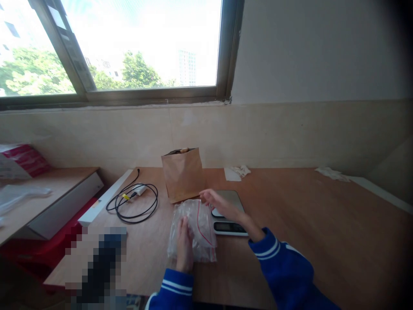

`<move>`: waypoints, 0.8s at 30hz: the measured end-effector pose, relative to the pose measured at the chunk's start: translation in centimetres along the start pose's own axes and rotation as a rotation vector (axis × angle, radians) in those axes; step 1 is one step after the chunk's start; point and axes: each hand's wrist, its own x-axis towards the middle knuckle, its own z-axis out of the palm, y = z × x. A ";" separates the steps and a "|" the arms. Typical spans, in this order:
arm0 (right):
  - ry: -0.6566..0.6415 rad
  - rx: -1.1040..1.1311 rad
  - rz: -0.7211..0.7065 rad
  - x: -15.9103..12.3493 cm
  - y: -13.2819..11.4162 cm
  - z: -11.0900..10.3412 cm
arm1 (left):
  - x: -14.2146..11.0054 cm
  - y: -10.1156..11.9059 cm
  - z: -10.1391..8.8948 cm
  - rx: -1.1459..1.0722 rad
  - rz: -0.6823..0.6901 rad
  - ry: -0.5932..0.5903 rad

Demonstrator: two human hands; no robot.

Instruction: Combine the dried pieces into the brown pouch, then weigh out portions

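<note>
My left hand (184, 245) rests on a clear plastic zip bag (200, 224) with a red-lined seal, its fingers pressing the crumpled bag against the wooden table (290, 215). The bag's contents are hard to make out. My right hand (222, 206) hovers with fingers apart above a digital kitchen scale (229, 215), its fingertips close to the bag's upper edge. Behind the bag stands a brown paper bag (183, 176), open at the top, with something dark inside.
A black cable (135, 203) with a white adapter lies left of the paper bag. Tissue scraps (237, 173) lie by the wall. A pixelated object (97, 262) sits at the near left. A lower shelf holds a red-and-white package (19, 161). A window is above.
</note>
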 end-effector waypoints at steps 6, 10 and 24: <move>0.067 -0.064 -0.017 -1.3 -2.5 1.2 | -0.7 2.0 0.9 0.302 0.283 -0.006; 0.191 0.089 0.040 -0.6 -1.6 1.0 | -0.6 3.9 0.8 0.351 0.329 0.000; 0.295 0.129 0.158 -3.9 0.1 7.3 | -1.5 5.0 -0.3 0.596 0.241 -0.074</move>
